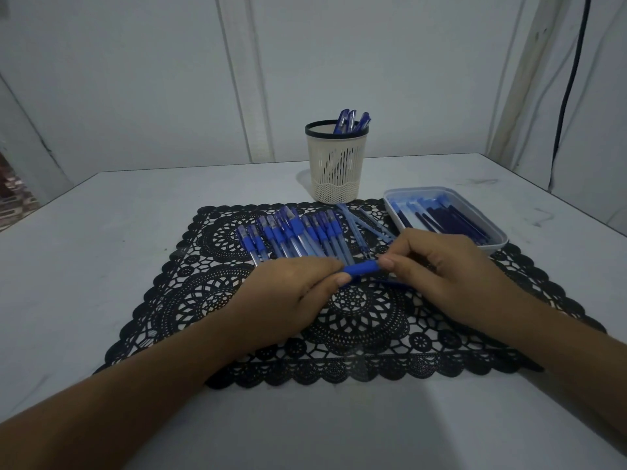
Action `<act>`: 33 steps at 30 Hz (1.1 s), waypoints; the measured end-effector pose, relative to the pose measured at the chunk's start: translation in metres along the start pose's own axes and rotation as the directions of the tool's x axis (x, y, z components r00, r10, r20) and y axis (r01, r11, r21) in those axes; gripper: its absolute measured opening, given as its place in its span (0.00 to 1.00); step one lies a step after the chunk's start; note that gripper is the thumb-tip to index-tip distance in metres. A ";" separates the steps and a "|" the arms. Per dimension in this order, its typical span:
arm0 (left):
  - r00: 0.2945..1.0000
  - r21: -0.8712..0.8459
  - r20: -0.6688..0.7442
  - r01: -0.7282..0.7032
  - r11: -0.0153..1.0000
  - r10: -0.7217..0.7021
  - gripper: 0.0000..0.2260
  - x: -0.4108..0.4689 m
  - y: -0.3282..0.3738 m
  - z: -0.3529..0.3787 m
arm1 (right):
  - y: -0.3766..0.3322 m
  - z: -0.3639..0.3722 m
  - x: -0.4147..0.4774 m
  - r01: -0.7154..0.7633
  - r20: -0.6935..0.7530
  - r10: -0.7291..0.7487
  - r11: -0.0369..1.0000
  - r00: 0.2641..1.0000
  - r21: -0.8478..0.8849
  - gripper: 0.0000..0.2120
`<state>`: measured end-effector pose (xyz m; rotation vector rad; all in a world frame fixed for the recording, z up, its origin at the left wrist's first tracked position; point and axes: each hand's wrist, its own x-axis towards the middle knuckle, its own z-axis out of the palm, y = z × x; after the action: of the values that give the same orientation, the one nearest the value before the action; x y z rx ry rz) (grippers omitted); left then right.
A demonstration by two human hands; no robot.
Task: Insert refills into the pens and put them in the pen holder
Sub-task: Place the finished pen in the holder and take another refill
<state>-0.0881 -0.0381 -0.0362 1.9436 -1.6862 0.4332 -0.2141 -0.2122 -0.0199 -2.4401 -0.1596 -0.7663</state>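
Both hands hold one blue pen (361, 268) level above the black lace mat (356, 334). My left hand (288, 293) grips its left part, with the blue grip section showing between the hands. My right hand (448, 273) pinches the right end. Behind them a row of several blue pens (295, 235) lies on the mat. A few loose pale blue pieces (364, 225) lie to their right. The cream mesh pen holder (336, 171) stands behind the mat with three pens (351, 122) in it. A white tray (492, 212) at the right holds several refills (437, 215).
Everything sits on a white table (101, 266) with walls close behind and at both sides. A black cable (570, 96) hangs down the right wall. A thin blue piece (393, 283) lies on the mat under my right hand.
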 end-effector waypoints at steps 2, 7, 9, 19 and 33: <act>0.999 -0.085 0.037 0.038 0.996 -0.034 0.16 0.000 0.000 -0.001 | -0.001 -0.001 0.000 0.080 -0.002 -0.080 0.994 0.997 -0.069 0.13; 0.998 -0.082 0.031 0.056 0.995 -0.054 0.18 -0.001 -0.001 -0.001 | 0.000 0.000 0.002 0.159 -0.012 -0.163 0.973 0.987 -0.166 0.12; 0.999 0.022 -0.042 0.024 0.999 -0.023 0.15 -0.001 0.000 -0.001 | 0.001 0.001 0.002 0.103 -0.032 -0.107 0.988 0.994 -0.120 0.12; 0.998 0.135 -0.066 0.017 0.991 -0.009 0.14 -0.001 -0.001 0.002 | 0.001 0.001 0.002 -0.133 0.094 0.124 0.986 0.988 0.101 0.06; 0.991 0.144 -0.032 0.135 0.980 -0.132 0.15 -0.001 0.001 0.002 | 0.000 0.002 0.004 -0.158 0.029 0.156 0.983 0.987 0.098 0.06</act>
<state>-0.0897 -0.0387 -0.0376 2.1335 -1.5364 0.5387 -0.2099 -0.2118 -0.0188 -2.3346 -0.0120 -0.6477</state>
